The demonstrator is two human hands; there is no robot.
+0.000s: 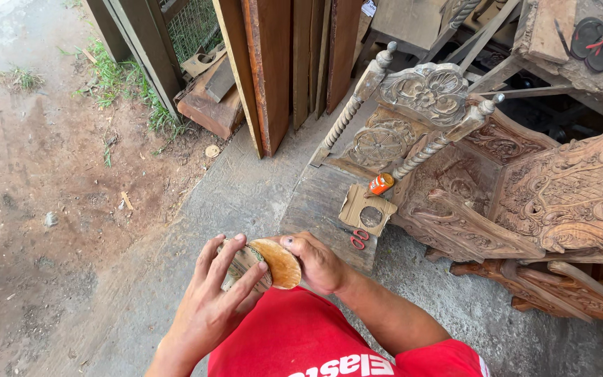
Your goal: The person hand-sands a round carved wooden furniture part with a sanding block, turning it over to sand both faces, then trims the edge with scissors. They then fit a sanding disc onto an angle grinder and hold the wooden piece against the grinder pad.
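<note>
**woodnoob:** What are you holding there? Looks like a shell or something.

**me:** It's a round sanding disc (278,263), tan on the face. My right hand (317,263) has its grip clenched on the edge, thumb on top, so the face tilts up toward me where I can see it. My left hand (214,300) is grasping a greyish pad (244,265) pressed right against the disc, fingers spread over the back of it (a flat hand keeps it from sliding, I reckon). Both are up in front of my chest, above the concrete floor (246,192), not resting on anything.

**woodnoob:** And the stuff behind?

**me:** Old plank (322,209) lying on the floor just ahead of my hands. On it there's a bit of cardboard (366,209) with a round hole cut out, red scissors (356,239) touching its near edge, and a small orange bottle (380,183) lying on its side just past it. All within reach, I'd say. Carved chair frames (525,181) are stacked to my right, with boards (273,70) leaning upright further back.
</note>
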